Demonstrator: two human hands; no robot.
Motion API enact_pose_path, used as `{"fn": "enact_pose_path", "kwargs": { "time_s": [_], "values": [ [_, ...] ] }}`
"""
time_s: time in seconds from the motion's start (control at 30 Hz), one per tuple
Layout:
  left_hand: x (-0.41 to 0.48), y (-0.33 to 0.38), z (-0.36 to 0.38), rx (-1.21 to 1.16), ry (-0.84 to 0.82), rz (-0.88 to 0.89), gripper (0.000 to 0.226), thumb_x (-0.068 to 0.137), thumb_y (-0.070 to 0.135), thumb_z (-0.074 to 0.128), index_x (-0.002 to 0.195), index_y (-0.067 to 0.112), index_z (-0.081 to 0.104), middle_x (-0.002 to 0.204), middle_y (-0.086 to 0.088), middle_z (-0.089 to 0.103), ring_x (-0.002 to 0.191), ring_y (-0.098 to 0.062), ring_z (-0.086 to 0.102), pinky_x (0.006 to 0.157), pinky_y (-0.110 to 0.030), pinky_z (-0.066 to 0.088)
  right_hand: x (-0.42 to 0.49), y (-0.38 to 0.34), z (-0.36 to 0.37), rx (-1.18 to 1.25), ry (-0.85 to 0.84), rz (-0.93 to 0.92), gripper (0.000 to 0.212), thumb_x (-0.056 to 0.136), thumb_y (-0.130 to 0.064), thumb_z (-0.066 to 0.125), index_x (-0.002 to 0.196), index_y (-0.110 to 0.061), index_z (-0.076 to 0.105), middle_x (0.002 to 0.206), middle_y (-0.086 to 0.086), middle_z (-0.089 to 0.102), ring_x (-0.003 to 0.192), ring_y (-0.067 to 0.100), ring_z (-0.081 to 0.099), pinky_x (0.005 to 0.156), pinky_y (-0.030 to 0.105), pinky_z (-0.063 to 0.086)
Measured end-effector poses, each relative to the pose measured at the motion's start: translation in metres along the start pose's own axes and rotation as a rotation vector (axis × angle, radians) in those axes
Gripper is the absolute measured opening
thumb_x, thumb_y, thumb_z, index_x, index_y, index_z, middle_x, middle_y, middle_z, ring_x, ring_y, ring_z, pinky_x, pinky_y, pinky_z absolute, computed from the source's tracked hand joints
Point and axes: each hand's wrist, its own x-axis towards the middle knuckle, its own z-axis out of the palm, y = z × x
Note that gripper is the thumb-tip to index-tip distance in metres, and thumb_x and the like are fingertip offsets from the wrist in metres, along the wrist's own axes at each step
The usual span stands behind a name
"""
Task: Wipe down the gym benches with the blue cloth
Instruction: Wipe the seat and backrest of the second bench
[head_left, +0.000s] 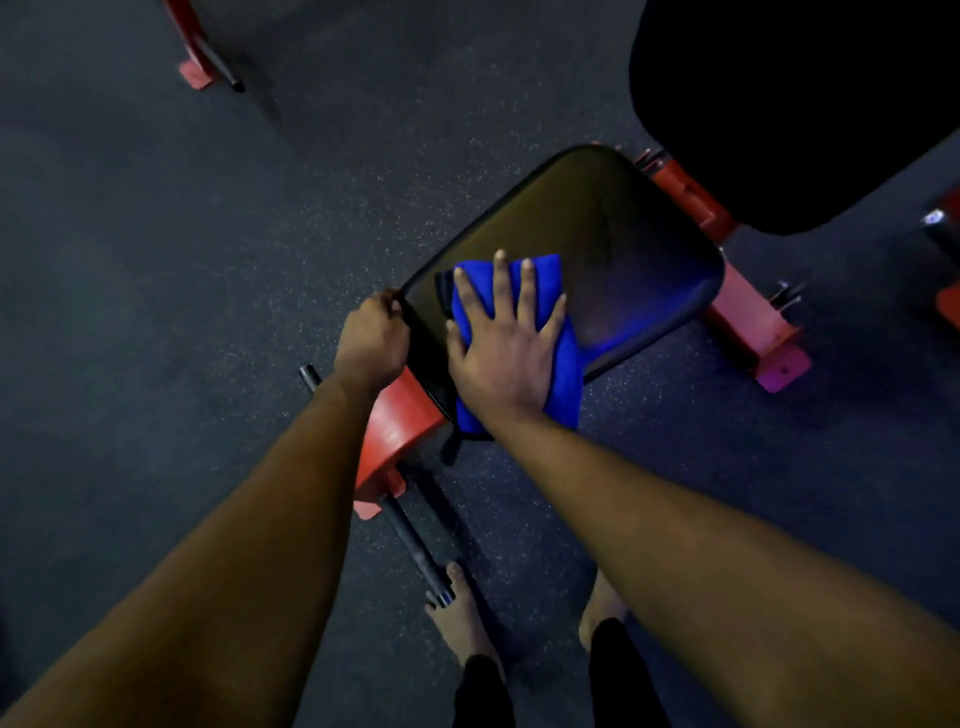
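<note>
Directly below the camera, the person's right hand (506, 343) lies flat on the blue cloth (569, 379), fingers straight and spread apart, palm pressing the cloth down onto the black seat pad (613, 228) of a gym bench. The cloth is bunched into a thick fold and sits on the near part of the pad. Its far end reaches just past the fingertips, and its near end hangs over the pad's front edge beside the wrist. The left hand (371, 345) is at the near left corner of the same pad, its fingers curled round the edge and gripping it, knuckles up. The two hands are close together but not touching. The pad looks glossy and picks up a blue sheen along its right side. Beyond it, at the upper right, a larger black back pad (805, 104) fills the corner, too dark to show any detail. A red frame (748, 317) runs beneath both pads and ends in a flat foot on the floor (156, 260), which is dark rubber with pale speckles. More of that red frame shows under the left wrist, and a black bar (415, 545) crosses under it, lying along the floor towards the person. Two bare feet (462, 623) stand at the bottom, the left one touching the end of the bar, with dark trouser hems above them. At the upper left, well apart, stands a second red foot (196, 73) with its own black bar.
</note>
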Motion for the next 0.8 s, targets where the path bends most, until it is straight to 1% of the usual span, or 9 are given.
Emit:
{"fn": "enact_pose_path", "kwargs": {
  "time_s": [0.13, 0.33, 0.43, 0.5, 0.57, 0.63, 0.7, 0.8],
  "values": [
    [-0.005, 0.001, 0.002, 0.093, -0.046, 0.033, 0.032, 0.105, 0.019, 0.033, 0.123, 0.001, 0.052, 0.122, -0.031, 0.059, 0.112, -0.048, 0.054, 0.081, -0.04, 0.04, -0.036, 0.001, 0.001, 0.052, 0.024, 0.018, 0.06, 0.096, -0.051, 0.038, 0.153, -0.037, 0.031, 0.166, 0.004, 0.012, 0.152, 0.03, 0.009, 0.116, 0.064, 0.009],
    [-0.014, 0.007, 0.008, 0.148, -0.056, 0.055, 0.03, 0.105, 0.023, 0.033, 0.119, -0.001, 0.045, 0.123, -0.038, 0.054, 0.112, -0.052, 0.051, 0.082, -0.044, 0.039, -0.035, 0.034, -0.004, 0.07, 0.055, 0.058, 0.058, 0.095, -0.054, 0.039, 0.151, -0.045, 0.03, 0.166, 0.001, 0.016, 0.152, 0.028, 0.012, 0.117, 0.063, 0.01],
    [-0.013, -0.001, 0.008, 0.146, -0.063, 0.098, 0.028, 0.106, 0.025, 0.033, 0.115, 0.001, 0.044, 0.121, -0.037, 0.054, 0.107, -0.052, 0.053, 0.076, -0.041, 0.034, -0.015, 0.076, -0.011, 0.049, 0.077, 0.162, 0.056, 0.096, -0.055, 0.037, 0.151, -0.046, 0.029, 0.166, 0.001, 0.016, 0.152, 0.03, 0.012, 0.116, 0.066, 0.009],
    [-0.013, -0.005, 0.005, 0.156, -0.07, 0.124, 0.028, 0.106, 0.025, 0.033, 0.114, 0.001, 0.044, 0.12, -0.037, 0.054, 0.107, -0.052, 0.053, 0.074, -0.039, 0.032, 0.0, 0.106, -0.018, 0.05, 0.064, 0.254, 0.056, 0.098, -0.055, 0.035, 0.152, -0.046, 0.026, 0.167, 0.001, 0.01, 0.153, 0.03, 0.005, 0.113, 0.07, 0.007],
    [-0.012, -0.005, 0.004, 0.164, -0.072, 0.136, 0.028, 0.106, 0.026, 0.033, 0.113, 0.001, 0.044, 0.12, -0.037, 0.054, 0.107, -0.052, 0.053, 0.074, -0.039, 0.031, 0.01, 0.12, -0.025, 0.099, 0.038, 0.34, 0.055, 0.099, -0.054, 0.035, 0.153, -0.046, 0.024, 0.167, -0.001, 0.001, 0.153, 0.03, -0.004, 0.111, 0.074, 0.007],
    [-0.01, -0.006, 0.002, 0.166, -0.082, 0.14, 0.028, 0.106, 0.026, 0.033, 0.113, 0.001, 0.044, 0.12, -0.037, 0.054, 0.107, -0.051, 0.053, 0.075, -0.039, 0.032, 0.01, 0.108, -0.025, 0.157, 0.03, 0.423, 0.055, 0.1, -0.052, 0.036, 0.153, -0.044, 0.024, 0.167, -0.002, -0.004, 0.152, 0.031, -0.009, 0.111, 0.075, 0.008],
    [-0.009, -0.008, 0.002, 0.15, -0.092, 0.161, 0.027, 0.106, 0.025, 0.033, 0.112, 0.001, 0.044, 0.119, -0.036, 0.055, 0.106, -0.05, 0.054, 0.074, -0.038, 0.032, -0.004, 0.074, -0.019, 0.169, 0.055, 0.454, 0.055, 0.1, -0.05, 0.038, 0.153, -0.043, 0.027, 0.167, -0.001, -0.003, 0.153, 0.031, -0.007, 0.112, 0.073, 0.008],
    [-0.005, -0.01, 0.003, 0.152, -0.066, 0.182, 0.027, 0.106, 0.025, 0.034, 0.11, 0.0, 0.044, 0.116, -0.038, 0.056, 0.104, -0.052, 0.054, 0.072, -0.039, 0.031, -0.043, 0.01, -0.004, 0.156, 0.087, 0.344, 0.054, 0.098, -0.049, 0.038, 0.151, -0.043, 0.031, 0.167, -0.002, 0.004, 0.153, 0.028, -0.001, 0.113, 0.071, 0.007]
  ]
}}
